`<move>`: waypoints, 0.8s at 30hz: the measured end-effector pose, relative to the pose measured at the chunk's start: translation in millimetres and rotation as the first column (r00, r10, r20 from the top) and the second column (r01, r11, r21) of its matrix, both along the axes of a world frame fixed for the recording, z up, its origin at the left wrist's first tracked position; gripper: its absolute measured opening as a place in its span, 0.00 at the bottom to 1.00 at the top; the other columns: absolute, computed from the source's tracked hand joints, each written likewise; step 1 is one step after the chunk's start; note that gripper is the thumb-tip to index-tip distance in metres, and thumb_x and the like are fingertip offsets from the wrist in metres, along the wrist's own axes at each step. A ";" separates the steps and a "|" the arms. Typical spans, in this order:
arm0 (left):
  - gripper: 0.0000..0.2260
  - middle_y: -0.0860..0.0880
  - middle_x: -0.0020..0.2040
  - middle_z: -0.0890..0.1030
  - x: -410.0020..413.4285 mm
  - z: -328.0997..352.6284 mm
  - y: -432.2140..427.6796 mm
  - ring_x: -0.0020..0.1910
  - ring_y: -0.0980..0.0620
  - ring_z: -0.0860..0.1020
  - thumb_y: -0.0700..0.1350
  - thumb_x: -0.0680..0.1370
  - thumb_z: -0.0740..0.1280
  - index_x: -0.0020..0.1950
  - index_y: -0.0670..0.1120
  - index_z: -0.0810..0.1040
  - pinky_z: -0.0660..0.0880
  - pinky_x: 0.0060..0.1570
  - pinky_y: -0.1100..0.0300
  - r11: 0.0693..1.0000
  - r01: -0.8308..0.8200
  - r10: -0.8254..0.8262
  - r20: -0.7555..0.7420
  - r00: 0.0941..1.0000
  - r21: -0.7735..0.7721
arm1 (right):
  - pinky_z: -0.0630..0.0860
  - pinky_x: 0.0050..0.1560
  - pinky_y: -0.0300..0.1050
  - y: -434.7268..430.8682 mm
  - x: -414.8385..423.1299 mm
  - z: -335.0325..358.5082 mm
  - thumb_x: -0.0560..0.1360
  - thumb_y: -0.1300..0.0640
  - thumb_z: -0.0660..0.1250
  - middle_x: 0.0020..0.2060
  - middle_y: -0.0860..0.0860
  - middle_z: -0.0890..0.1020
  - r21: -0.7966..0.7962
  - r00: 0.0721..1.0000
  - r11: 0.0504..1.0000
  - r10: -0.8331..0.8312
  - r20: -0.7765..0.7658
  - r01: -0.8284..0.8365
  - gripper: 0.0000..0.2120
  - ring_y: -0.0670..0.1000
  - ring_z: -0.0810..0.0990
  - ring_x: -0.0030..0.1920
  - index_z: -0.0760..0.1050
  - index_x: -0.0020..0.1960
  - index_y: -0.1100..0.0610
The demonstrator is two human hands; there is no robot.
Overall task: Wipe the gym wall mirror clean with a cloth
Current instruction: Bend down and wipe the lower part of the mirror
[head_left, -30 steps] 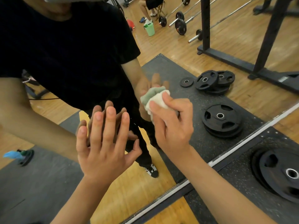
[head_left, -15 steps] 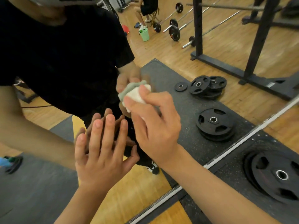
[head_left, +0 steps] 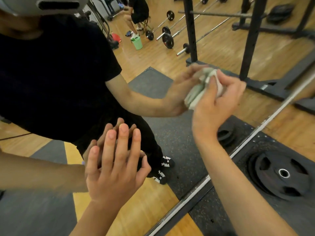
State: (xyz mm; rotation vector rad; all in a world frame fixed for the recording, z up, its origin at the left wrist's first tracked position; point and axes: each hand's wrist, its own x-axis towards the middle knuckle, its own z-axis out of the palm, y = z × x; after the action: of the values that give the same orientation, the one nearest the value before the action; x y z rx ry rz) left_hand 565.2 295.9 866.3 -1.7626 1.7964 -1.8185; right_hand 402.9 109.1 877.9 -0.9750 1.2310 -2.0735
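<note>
The wall mirror (head_left: 170, 103) fills most of the head view; its metal bottom edge (head_left: 196, 188) runs diagonally from lower middle to right. My right hand (head_left: 216, 103) grips a bunched pale green and white cloth (head_left: 199, 92) and presses it against the glass at upper right. My left hand (head_left: 115, 169) lies flat on the glass at lower left, fingers straight and spread. The reflection shows both hands and a person in a black shirt.
A black weight plate (head_left: 281, 174) lies on the dark rubber mat at the mirror's foot, lower right. Reflected in the glass are a black rack frame (head_left: 250, 40), barbells, a green bucket (head_left: 137, 42), more plates and a seated person at the back.
My right hand has swept the cloth across the glass, first left and up, then far to the right. My left hand has stayed flat on the mirror.
</note>
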 end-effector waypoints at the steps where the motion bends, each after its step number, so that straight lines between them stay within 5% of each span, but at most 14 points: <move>1: 0.38 0.37 0.85 0.58 0.2 0.3 0.5 0.85 0.39 0.54 0.60 0.76 0.68 0.82 0.42 0.68 0.49 0.83 0.43 1.000 0.002 -0.002 -0.003 1.000 0.000 | 0.75 0.54 0.38 6.4 6.1 23.8 0.79 0.67 0.69 0.51 0.54 0.74 -0.186 0.995 0.983 -0.013 -0.099 -0.005 0.04 0.49 0.78 0.51 0.78 0.51 0.60; 3: 0.38 0.37 0.85 0.58 -0.9 1.1 0.9 0.85 0.38 0.53 0.59 0.76 0.68 0.82 0.41 0.68 0.49 0.82 0.42 1.000 0.002 -0.002 -0.001 1.000 0.004 | 0.75 0.55 0.38 8.3 8.8 38.0 0.77 0.71 0.70 0.49 0.60 0.75 -0.436 0.951 0.898 -0.088 -0.295 -0.052 0.05 0.53 0.77 0.49 0.81 0.51 0.65; 5: 0.38 0.37 0.85 0.58 -1.6 2.0 0.6 0.85 0.39 0.53 0.59 0.76 0.68 0.82 0.41 0.68 0.49 0.82 0.42 1.000 0.010 -0.010 -0.008 1.000 0.007 | 0.74 0.55 0.39 -10.6 -3.5 7.7 0.78 0.71 0.69 0.50 0.62 0.75 -0.470 0.903 0.881 -0.159 -0.399 -0.053 0.07 0.55 0.76 0.50 0.80 0.54 0.64; 7: 0.38 0.37 0.85 0.58 -1.0 2.5 -0.7 0.85 0.38 0.53 0.58 0.75 0.68 0.82 0.41 0.68 0.50 0.82 0.42 1.000 0.004 -0.004 -0.001 1.000 -0.001 | 0.73 0.57 0.36 -30.2 -22.4 -52.5 0.80 0.69 0.66 0.51 0.64 0.75 -0.252 0.914 0.968 -0.089 -0.396 -0.015 0.08 0.55 0.76 0.51 0.75 0.56 0.59; 9: 0.38 0.37 0.85 0.58 -0.2 3.1 -0.8 0.85 0.38 0.53 0.59 0.76 0.68 0.82 0.41 0.68 0.49 0.83 0.42 1.000 -0.004 0.004 0.011 1.000 0.004 | 0.74 0.58 0.37 -38.9 -39.0 -105.6 0.82 0.64 0.64 0.55 0.62 0.74 0.165 0.977 0.986 0.040 -0.209 -0.004 0.04 0.54 0.76 0.53 0.74 0.56 0.61; 11: 0.39 0.37 0.85 0.57 0.1 3.2 -0.8 0.85 0.38 0.53 0.60 0.75 0.68 0.82 0.42 0.67 0.48 0.83 0.42 1.000 -0.005 0.005 0.007 1.000 0.002 | 0.74 0.59 0.45 -46.4 -47.3 -132.0 0.84 0.59 0.63 0.60 0.57 0.74 0.545 0.995 0.837 0.001 0.096 -0.054 0.06 0.56 0.77 0.58 0.75 0.57 0.61; 13: 0.39 0.37 0.85 0.57 0.6 1.7 -0.8 0.85 0.38 0.53 0.60 0.75 0.68 0.82 0.42 0.68 0.48 0.83 0.42 1.000 -0.013 0.013 0.005 1.000 -0.003 | 0.71 0.55 0.42 -55.5 -44.1 -120.6 0.85 0.58 0.62 0.60 0.54 0.73 0.649 0.981 0.757 -0.059 0.183 -0.076 0.08 0.56 0.78 0.60 0.75 0.59 0.61; 15: 0.39 0.38 0.85 0.57 1.2 1.0 -1.7 0.85 0.39 0.53 0.60 0.76 0.68 0.82 0.42 0.67 0.49 0.83 0.42 1.000 -0.019 0.019 0.002 1.000 -0.010 | 0.70 0.53 0.37 -51.7 -34.4 -75.6 0.84 0.60 0.62 0.56 0.52 0.72 0.458 0.994 0.889 -0.060 0.097 0.009 0.07 0.47 0.78 0.56 0.75 0.57 0.63; 17: 0.39 0.38 0.85 0.56 1.2 0.8 -1.7 0.85 0.39 0.53 0.61 0.76 0.67 0.83 0.42 0.67 0.48 0.83 0.41 1.000 -0.030 0.030 -0.011 1.000 -0.005 | 0.70 0.52 0.32 -29.7 -20.9 -27.4 0.81 0.65 0.65 0.53 0.54 0.72 0.067 0.998 0.998 0.022 -0.067 -0.017 0.03 0.38 0.74 0.51 0.76 0.54 0.63; 20: 0.39 0.39 0.86 0.55 -4.6 3.4 -0.3 0.85 0.39 0.52 0.60 0.77 0.67 0.83 0.42 0.65 0.48 0.83 0.42 0.999 -0.048 0.049 -0.057 0.997 0.019 | 0.72 0.48 0.38 -1.7 -4.0 -1.3 0.76 0.73 0.71 0.53 0.58 0.75 -0.457 0.930 0.864 0.036 -0.366 -0.214 0.12 0.50 0.74 0.48 0.80 0.55 0.61; 24: 0.32 0.42 0.86 0.55 -36.3 8.2 -2.5 0.85 0.42 0.53 0.53 0.78 0.66 0.80 0.43 0.67 0.50 0.82 0.42 0.996 0.060 -0.040 -0.259 0.965 0.072 | 0.81 0.55 0.53 -28.2 -7.4 -28.5 0.78 0.68 0.74 0.64 0.53 0.76 -0.619 0.858 0.767 -0.193 -0.475 -0.171 0.19 0.56 0.76 0.62 0.78 0.63 0.52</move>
State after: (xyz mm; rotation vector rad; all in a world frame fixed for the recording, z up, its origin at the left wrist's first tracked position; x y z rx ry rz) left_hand 528.9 293.4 874.5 -2.0207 1.9878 -1.5702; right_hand 395.5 80.9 849.4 -1.9537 0.7017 -2.3814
